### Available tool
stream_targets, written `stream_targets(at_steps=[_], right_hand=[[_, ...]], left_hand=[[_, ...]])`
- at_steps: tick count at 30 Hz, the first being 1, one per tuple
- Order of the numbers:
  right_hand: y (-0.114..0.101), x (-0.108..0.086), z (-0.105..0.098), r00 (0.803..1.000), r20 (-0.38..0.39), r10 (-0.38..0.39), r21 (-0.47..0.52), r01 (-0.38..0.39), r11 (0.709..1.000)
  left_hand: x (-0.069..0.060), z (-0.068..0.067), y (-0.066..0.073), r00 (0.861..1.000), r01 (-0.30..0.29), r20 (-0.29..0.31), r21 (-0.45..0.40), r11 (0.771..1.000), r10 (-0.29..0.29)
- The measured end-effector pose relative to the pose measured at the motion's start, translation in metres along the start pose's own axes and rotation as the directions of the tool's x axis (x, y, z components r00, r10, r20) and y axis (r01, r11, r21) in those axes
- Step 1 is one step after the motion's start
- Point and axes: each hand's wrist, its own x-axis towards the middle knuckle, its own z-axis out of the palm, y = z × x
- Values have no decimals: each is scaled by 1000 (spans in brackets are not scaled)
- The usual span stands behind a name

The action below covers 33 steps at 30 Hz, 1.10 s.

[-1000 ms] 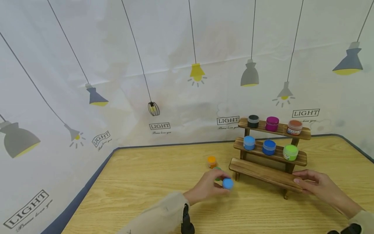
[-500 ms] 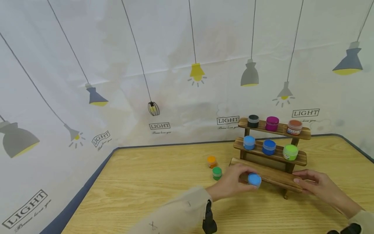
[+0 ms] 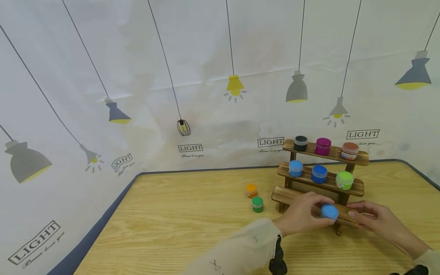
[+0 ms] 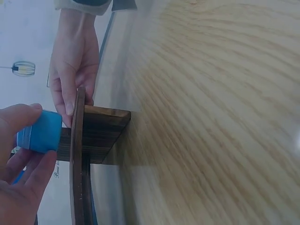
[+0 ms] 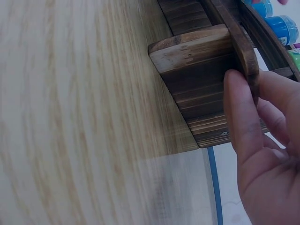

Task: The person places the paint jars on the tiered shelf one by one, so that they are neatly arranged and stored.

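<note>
My left hand (image 3: 304,214) pinches a small light-blue paint jar (image 3: 329,211) between thumb and fingers, over the right part of the bottom step of a three-tier wooden shelf (image 3: 288,195). In the left wrist view the jar (image 4: 46,132) is close beside the step board, and contact with the wood is hard to judge. My right hand (image 3: 379,219) grips the right end of that bottom step, its thumb on one face and fingers on the other, as the right wrist view shows on the board (image 5: 241,47).
Black (image 3: 300,143), magenta (image 3: 323,146) and red-brown (image 3: 349,151) jars stand on the top step. Light-blue (image 3: 295,168), dark-blue (image 3: 319,174) and lime (image 3: 345,180) jars fill the middle one. Left of the shelf, an orange jar (image 3: 251,190) and a green jar (image 3: 257,204) stand on the table (image 3: 178,214).
My left hand has carried the light-blue jar rightward, from left of the shelf to over the right part of the bottom step. The right hand keeps its grip on the step's end.
</note>
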Motion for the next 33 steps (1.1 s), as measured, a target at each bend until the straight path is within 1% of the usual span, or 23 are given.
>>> stream_targets(at_steps=[4,8,12,15,20,25,33], right_hand=[[0,0,0,1000,4,-11,22,11,1000],[1,0,0,1000,0,-20,27,20,999],[1,0,0,1000,5,-19,38,19,999],[2,0,-1,1000,8,-8,44,8,999],[3,0,-1,1000,7,-14,47,14,999],[4,0,-1,999,7,-38,44,38,998],[4,1,-1,999,9,-38,58,37,998]], left_hand=[[5,3,1,999,42,-14,-44,998,-43],[11,8,2,997,62,-37,-62,996,-64],[14,15,1,996,74,-49,-52,996,-77],[15,19,-1,995,81,-55,-55,995,-84],[16,23,-2,993,85,-69,-87,993,-91],[17,28,-4,991,99,-77,-143,985,-111],[16,32,-2,988,123,-72,-193,973,-139]])
